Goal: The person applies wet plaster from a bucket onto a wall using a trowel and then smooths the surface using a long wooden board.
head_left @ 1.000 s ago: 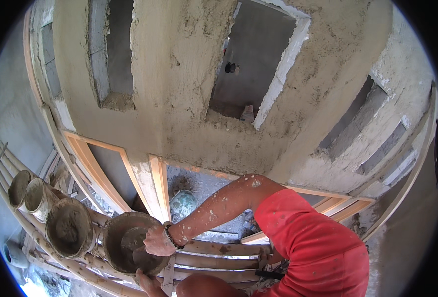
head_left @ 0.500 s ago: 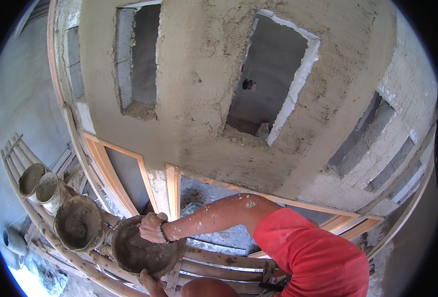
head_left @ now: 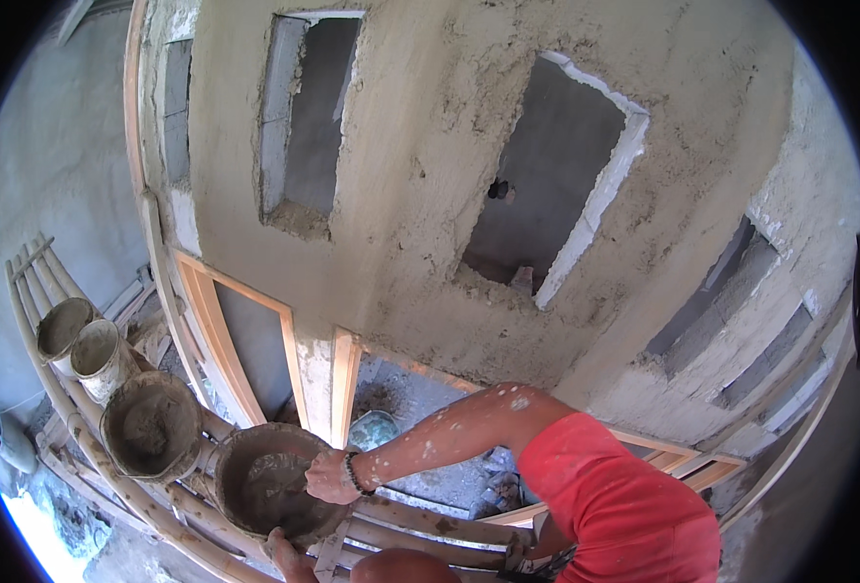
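A bucket of wet grey mortar stands on the bamboo poles in front of me. My left hand grips its near rim, the thumb at the edge. My right hand, with a dark beaded bracelet at the wrist, is closed over the right side of the mortar. Whatever its fingers hold is hidden. The mortar has a smeared, wet surface beside that hand. My right arm, spotted with mortar, reaches in from the right out of a red sleeve.
Left of it stand a second mortar bucket and two smaller buckets on the bamboo platform. A plastered wall with several openings rises ahead, above wooden frames. A rounded container sits below the platform.
My right hand has moved right and toward me, from the bucket's far side to its right side. My left hand stays at the rim. The view has shifted slightly.
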Available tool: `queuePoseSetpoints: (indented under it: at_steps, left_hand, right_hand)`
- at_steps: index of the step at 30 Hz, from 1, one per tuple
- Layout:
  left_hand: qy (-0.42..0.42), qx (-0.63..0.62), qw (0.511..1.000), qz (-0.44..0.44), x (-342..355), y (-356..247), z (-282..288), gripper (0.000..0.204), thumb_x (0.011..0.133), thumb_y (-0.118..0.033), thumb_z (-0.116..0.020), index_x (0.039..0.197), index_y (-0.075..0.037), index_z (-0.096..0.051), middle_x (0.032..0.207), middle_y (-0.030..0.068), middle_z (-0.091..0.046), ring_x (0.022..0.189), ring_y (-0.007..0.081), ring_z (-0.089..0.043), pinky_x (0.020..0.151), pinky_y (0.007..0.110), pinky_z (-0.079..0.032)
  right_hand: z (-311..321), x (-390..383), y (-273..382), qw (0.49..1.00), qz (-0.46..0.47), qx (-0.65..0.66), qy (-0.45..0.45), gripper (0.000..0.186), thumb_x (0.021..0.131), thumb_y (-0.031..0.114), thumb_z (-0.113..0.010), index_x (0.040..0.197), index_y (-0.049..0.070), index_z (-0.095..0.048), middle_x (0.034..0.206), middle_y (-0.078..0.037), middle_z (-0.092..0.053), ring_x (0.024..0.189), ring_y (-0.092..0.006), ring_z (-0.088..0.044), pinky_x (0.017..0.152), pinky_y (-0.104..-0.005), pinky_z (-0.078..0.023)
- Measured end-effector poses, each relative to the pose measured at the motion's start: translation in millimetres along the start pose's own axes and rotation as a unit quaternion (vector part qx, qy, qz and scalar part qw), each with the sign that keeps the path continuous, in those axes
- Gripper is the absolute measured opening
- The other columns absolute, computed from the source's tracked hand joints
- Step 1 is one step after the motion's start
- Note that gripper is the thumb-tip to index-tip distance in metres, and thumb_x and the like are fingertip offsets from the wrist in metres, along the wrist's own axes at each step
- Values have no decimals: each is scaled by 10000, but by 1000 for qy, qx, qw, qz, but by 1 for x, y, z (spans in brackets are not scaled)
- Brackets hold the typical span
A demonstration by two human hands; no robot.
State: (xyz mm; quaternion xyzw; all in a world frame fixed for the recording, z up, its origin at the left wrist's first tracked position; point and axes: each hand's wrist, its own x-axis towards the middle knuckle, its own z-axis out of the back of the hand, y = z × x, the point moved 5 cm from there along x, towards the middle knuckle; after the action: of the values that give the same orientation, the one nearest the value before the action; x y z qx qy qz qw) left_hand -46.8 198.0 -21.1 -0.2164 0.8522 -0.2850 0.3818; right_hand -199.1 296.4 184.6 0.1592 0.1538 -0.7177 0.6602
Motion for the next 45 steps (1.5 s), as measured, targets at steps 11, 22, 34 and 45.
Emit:
queuePoseSetpoints:
  at_steps: [11,22,34,45]
  left_hand:
    - [-62,63,996,35,-17,-15,-19,470,793,-74,-489,1214,134,-471,1103,233,-566,908,353,-624,666,456,-579]
    - [-62,66,996,21,-13,-12,-27,320,826,-95,-475,1064,103,-557,951,205,-594,798,336,-620,588,455,-546]
    - [-95,108,989,-20,4,20,16,321,936,-312,-527,1114,-47,-563,1007,82,-577,920,214,-587,762,346,-521]
    - [-66,15,998,-14,-5,7,5,392,811,-33,-525,1191,-21,-430,935,88,-556,766,202,-583,637,345,-533]
  right_hand:
    - [-2,52,-53,952,-88,-122,-267,144,665,205,-624,595,83,-655,624,-91,-636,655,-261,-655,508,-418,-466]
    - [-53,69,-17,990,-17,-36,134,229,666,180,-657,854,91,-754,905,-139,-721,901,-255,-704,729,-412,-564]
    - [17,18,-31,936,-115,333,-13,167,806,199,-574,824,63,-668,664,-102,-644,596,-234,-652,535,-375,-530]
    - [-43,55,6,995,-3,40,-93,209,809,177,-541,881,20,-659,785,-138,-680,741,-296,-685,636,-445,-531]
